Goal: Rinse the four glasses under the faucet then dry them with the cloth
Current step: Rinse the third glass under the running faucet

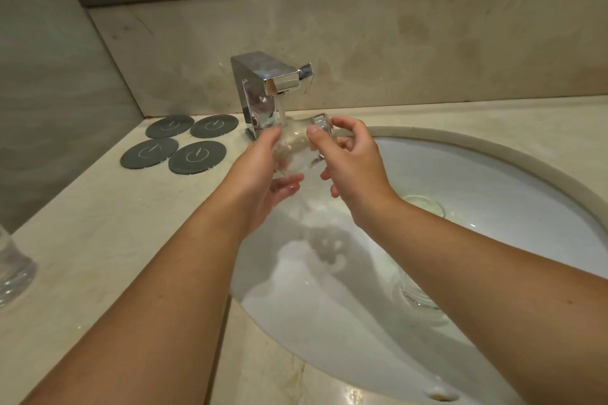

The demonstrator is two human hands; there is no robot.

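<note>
**A:** Fingers [285, 183] of the left hand [260, 174] are curled under the glass [296, 148], thumb over the top. Firm hold.

**B:** Right hand [353, 168]?

**A:** Thumb and forefinger pinch the thick base end. The other fingers are loosely curled, off the glass.

**B:** Position of the glass?

**A:** On its side between both hands, above the back of the sink [510, 181] and directly under the faucet [273, 85]. The water stream [282, 110] is running onto its wall.

**B:** Other glasses?

**A:** The second glass [424, 207] is in the basin, just right of the right wrist. The third glass [418, 296] is also in the basin, nearer the camera and partly hidden by the right forearm. The fourth glass [13, 270] is on the table [98, 223] at far left, cut off by the frame edge.

**B:** Anything else on the table?

**A:** Four dark round coasters [174, 145], clustered two by two, left of the faucet.
</note>
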